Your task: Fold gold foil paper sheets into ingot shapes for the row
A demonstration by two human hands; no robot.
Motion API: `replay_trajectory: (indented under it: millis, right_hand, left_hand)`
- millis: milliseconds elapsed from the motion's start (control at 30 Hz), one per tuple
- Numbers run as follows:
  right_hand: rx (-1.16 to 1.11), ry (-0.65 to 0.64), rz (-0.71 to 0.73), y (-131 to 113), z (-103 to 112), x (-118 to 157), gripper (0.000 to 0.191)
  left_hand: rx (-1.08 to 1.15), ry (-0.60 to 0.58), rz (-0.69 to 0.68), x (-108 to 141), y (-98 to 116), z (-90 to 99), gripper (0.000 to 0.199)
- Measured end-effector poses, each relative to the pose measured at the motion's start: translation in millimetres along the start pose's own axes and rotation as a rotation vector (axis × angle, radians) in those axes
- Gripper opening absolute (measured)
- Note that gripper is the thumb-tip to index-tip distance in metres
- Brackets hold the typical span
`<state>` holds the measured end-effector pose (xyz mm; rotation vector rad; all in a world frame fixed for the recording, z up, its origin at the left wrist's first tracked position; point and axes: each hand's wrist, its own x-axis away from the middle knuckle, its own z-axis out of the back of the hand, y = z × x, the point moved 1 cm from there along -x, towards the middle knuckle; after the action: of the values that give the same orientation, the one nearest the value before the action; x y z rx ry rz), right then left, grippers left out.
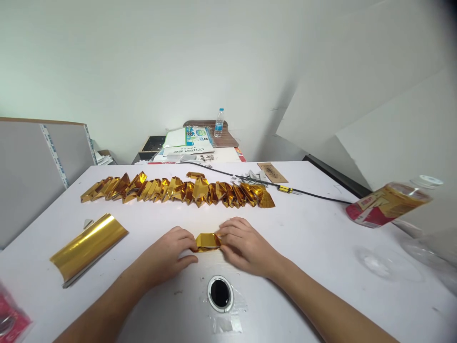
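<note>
Now our left hand (171, 252), thumb parted, touches 1 end of the folded gold foil (206, 240), which lies between our 2 hands, long axis hand to hand; our right hand (248, 245), equally near, pinches the other.

On your table (303, 228), a paper piece (207, 241) sits between your left hand (171, 252) and right hand (246, 247), just beyond the hole (220, 293). Farther off runs a row of pieces (202, 189) (the cable (314, 195) passes behind it). Sheets (91, 247) lie to your left, a bottle (387, 205) to your right.
</note>
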<state>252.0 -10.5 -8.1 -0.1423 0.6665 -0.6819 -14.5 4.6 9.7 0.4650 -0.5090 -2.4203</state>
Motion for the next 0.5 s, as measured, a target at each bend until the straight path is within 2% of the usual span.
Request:
replay_trajectory:
  millis: [133, 267, 367, 500]
  right_hand:
    - [-0.015, -0.018, -0.044, -0.7, 3.1, 1.0, 0.008]
    - [0.011, -0.026, -0.046, -1.2, 3.4, 4.9, 0.010]
    - [-0.003, -0.021, -0.069, -3.5, -3.2, 7.6, 0.022]
    - [-0.063, -0.048, -0.204, -9.4, -11.9, 5.8, 0.029]
  left_hand:
    - [-0.014, 0.074, 0.030, -0.5, 1.5, -5.7, 0.014]
    - [-0.037, 0.040, 0.040, -0.5, 7.7, -13.0, 0.023]
    - [-0.002, 0.065, 0.061, -1.2, 10.8, -19.1, 0.029]
    - [0.107, 0.116, 0.221, -3.9, 12.1, -18.8, 0.028]
